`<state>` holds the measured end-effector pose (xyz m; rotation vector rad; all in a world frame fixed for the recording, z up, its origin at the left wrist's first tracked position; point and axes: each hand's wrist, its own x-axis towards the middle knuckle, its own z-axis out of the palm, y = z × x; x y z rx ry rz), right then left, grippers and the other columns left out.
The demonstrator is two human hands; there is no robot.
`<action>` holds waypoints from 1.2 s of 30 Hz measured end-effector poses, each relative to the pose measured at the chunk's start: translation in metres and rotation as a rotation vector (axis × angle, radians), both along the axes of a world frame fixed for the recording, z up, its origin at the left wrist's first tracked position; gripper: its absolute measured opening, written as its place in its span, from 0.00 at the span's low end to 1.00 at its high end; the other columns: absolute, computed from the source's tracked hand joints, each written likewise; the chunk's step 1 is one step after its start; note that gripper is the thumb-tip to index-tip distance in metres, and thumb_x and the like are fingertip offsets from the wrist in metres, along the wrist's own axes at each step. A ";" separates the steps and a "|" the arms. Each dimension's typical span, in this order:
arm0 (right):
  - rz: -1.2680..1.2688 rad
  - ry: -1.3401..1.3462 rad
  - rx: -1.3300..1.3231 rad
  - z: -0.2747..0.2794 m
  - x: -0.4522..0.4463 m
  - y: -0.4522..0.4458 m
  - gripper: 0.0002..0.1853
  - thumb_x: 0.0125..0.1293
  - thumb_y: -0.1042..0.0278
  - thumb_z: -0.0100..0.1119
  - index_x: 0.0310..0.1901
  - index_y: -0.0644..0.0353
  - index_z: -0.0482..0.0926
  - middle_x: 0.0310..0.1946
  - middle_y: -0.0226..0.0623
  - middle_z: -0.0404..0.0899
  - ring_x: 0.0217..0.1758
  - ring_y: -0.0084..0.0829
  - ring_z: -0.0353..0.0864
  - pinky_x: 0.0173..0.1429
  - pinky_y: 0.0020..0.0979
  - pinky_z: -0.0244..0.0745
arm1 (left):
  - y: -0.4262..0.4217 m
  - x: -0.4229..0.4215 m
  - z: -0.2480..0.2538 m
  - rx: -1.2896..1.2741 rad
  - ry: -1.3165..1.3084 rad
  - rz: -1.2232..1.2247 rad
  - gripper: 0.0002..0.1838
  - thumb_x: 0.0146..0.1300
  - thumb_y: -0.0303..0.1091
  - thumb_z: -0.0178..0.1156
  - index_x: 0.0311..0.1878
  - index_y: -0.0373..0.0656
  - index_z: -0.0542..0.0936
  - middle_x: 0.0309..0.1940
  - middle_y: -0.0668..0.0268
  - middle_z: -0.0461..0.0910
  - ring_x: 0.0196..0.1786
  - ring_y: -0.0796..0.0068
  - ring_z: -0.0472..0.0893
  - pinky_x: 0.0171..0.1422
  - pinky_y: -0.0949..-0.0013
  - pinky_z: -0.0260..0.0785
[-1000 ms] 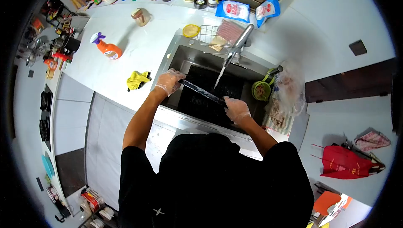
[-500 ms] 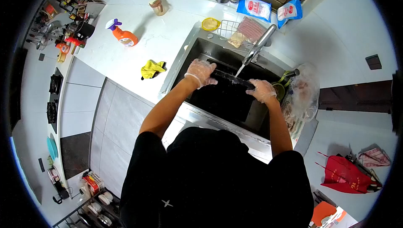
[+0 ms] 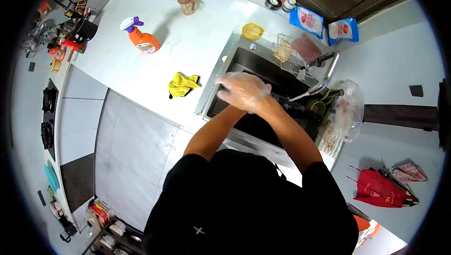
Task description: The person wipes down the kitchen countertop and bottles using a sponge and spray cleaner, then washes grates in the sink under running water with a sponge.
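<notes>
My left hand and my right hand, both in clear plastic gloves, overlap above the left side of the sink. The right forearm reaches across to the left, and the left hand is largely covered. Motion smears the fingers, so what they hold, if anything, cannot be made out. A wet black slab lies in the sink to the right of the hands. Water runs from the faucet over its right part.
A yellow cloth, an orange spray bottle and a jar stand or lie on the left counter. Behind the sink are a wire rack and blue packets. A green-handled strainer and a plastic bag are at the right.
My hands were apart, on either end of the black slab. My right hand has moved left to meet the left one. The slab sits lower, and the view has shifted.
</notes>
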<state>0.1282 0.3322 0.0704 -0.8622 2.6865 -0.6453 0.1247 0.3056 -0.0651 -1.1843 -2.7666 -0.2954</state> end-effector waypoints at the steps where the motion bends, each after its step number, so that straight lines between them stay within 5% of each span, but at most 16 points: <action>1: 0.020 -0.103 0.080 -0.002 -0.015 -0.028 0.19 0.67 0.58 0.58 0.56 0.57 0.77 0.51 0.46 0.81 0.57 0.46 0.80 0.61 0.45 0.74 | -0.001 0.002 0.010 -0.034 -0.019 0.001 0.18 0.64 0.51 0.59 0.36 0.44 0.77 0.25 0.67 0.75 0.31 0.68 0.77 0.45 0.64 0.69; 2: 0.040 -0.204 0.159 -0.006 -0.030 -0.055 0.21 0.67 0.57 0.57 0.58 0.57 0.75 0.53 0.47 0.80 0.59 0.46 0.78 0.63 0.45 0.73 | -0.003 0.001 0.014 -0.070 -0.037 0.004 0.18 0.65 0.51 0.59 0.37 0.43 0.77 0.25 0.67 0.73 0.31 0.69 0.75 0.47 0.65 0.69; 4: 0.180 -0.279 0.314 -0.034 -0.055 -0.106 0.24 0.66 0.56 0.58 0.62 0.53 0.73 0.58 0.48 0.77 0.62 0.47 0.77 0.65 0.44 0.72 | 0.001 -0.004 -0.041 0.867 -0.560 -0.204 0.17 0.64 0.47 0.64 0.36 0.42 0.75 0.32 0.67 0.74 0.35 0.67 0.73 0.47 0.65 0.66; 6: 0.130 -0.312 0.332 -0.056 -0.060 -0.147 0.29 0.63 0.55 0.63 0.66 0.46 0.70 0.65 0.49 0.69 0.64 0.50 0.75 0.66 0.44 0.71 | 0.009 -0.010 -0.064 1.018 -0.722 -0.253 0.18 0.63 0.46 0.67 0.35 0.42 0.74 0.36 0.66 0.75 0.38 0.66 0.72 0.48 0.64 0.65; 9: 0.128 -0.187 0.246 -0.120 -0.062 -0.181 0.33 0.60 0.56 0.67 0.67 0.42 0.69 0.69 0.47 0.64 0.63 0.51 0.75 0.65 0.44 0.72 | -0.001 -0.015 -0.020 0.264 -0.436 -0.113 0.20 0.60 0.49 0.69 0.35 0.42 0.75 0.36 0.63 0.79 0.40 0.65 0.79 0.48 0.60 0.71; 12: 0.246 -0.244 0.403 -0.146 -0.079 -0.195 0.34 0.57 0.56 0.70 0.66 0.42 0.69 0.71 0.45 0.61 0.63 0.51 0.75 0.64 0.43 0.73 | -0.005 -0.021 0.009 0.083 -0.392 -0.102 0.21 0.58 0.51 0.69 0.36 0.42 0.77 0.32 0.61 0.82 0.38 0.63 0.83 0.45 0.58 0.75; 16: -0.059 -0.518 0.164 -0.120 -0.086 -0.182 0.27 0.55 0.57 0.67 0.57 0.51 0.76 0.53 0.47 0.79 0.56 0.46 0.81 0.57 0.44 0.76 | -0.002 -0.021 0.002 0.165 -0.238 -0.096 0.21 0.56 0.51 0.70 0.36 0.42 0.78 0.29 0.60 0.83 0.37 0.61 0.85 0.37 0.60 0.76; 17: -0.098 -0.404 -0.004 -0.127 -0.085 -0.170 0.27 0.54 0.57 0.68 0.56 0.55 0.76 0.43 0.51 0.82 0.52 0.45 0.82 0.55 0.40 0.76 | -0.003 -0.022 0.002 0.149 -0.240 -0.110 0.21 0.56 0.51 0.70 0.36 0.42 0.78 0.29 0.60 0.83 0.36 0.61 0.85 0.36 0.60 0.76; 22: -0.365 -0.428 -0.697 -0.039 -0.033 -0.065 0.29 0.48 0.67 0.70 0.55 0.61 0.75 0.52 0.40 0.77 0.54 0.35 0.78 0.57 0.34 0.74 | -0.010 -0.020 0.015 0.124 -0.287 -0.165 0.20 0.57 0.49 0.69 0.35 0.41 0.75 0.28 0.60 0.79 0.35 0.62 0.82 0.35 0.60 0.73; 24: -0.570 -0.275 -0.898 -0.049 0.020 -0.011 0.33 0.46 0.74 0.69 0.59 0.62 0.71 0.49 0.37 0.78 0.52 0.38 0.80 0.58 0.41 0.75 | -0.006 -0.011 -0.026 0.440 -0.220 -0.176 0.17 0.59 0.48 0.66 0.37 0.44 0.76 0.29 0.61 0.82 0.36 0.61 0.84 0.37 0.60 0.74; 26: -0.660 -0.357 -1.118 -0.049 0.067 0.041 0.36 0.46 0.76 0.69 0.61 0.59 0.70 0.49 0.35 0.78 0.51 0.35 0.79 0.60 0.37 0.76 | -0.003 -0.005 -0.030 0.419 -0.184 -0.161 0.16 0.61 0.48 0.63 0.38 0.45 0.75 0.29 0.62 0.81 0.34 0.60 0.84 0.36 0.59 0.74; 28: -0.910 -0.581 -1.308 -0.044 0.122 0.088 0.37 0.46 0.76 0.70 0.62 0.57 0.69 0.50 0.34 0.78 0.51 0.32 0.79 0.60 0.34 0.76 | -0.004 -0.005 0.007 0.062 -0.167 -0.123 0.18 0.62 0.50 0.62 0.37 0.45 0.71 0.27 0.63 0.78 0.32 0.58 0.83 0.33 0.60 0.74; 32: -1.293 -0.418 -1.621 -0.071 0.212 0.162 0.25 0.55 0.75 0.70 0.56 0.59 0.74 0.47 0.32 0.79 0.49 0.27 0.80 0.55 0.29 0.79 | -0.007 0.001 0.007 0.066 -0.053 -0.255 0.24 0.59 0.56 0.65 0.36 0.45 0.70 0.24 0.62 0.77 0.28 0.62 0.82 0.28 0.61 0.74; 34: -1.545 -0.095 -1.497 -0.082 0.230 0.190 0.20 0.61 0.73 0.69 0.53 0.61 0.75 0.44 0.32 0.80 0.46 0.25 0.80 0.52 0.25 0.79 | -0.008 0.011 0.008 -0.023 -0.019 -0.261 0.23 0.59 0.55 0.66 0.36 0.45 0.71 0.24 0.63 0.79 0.29 0.63 0.83 0.29 0.61 0.75; 36: -1.488 0.108 -1.054 -0.099 0.246 0.234 0.20 0.64 0.71 0.70 0.54 0.63 0.74 0.44 0.33 0.79 0.45 0.21 0.79 0.49 0.25 0.78 | -0.010 0.018 0.012 -0.040 -0.005 -0.266 0.24 0.59 0.57 0.66 0.35 0.44 0.70 0.22 0.64 0.77 0.27 0.65 0.82 0.28 0.63 0.76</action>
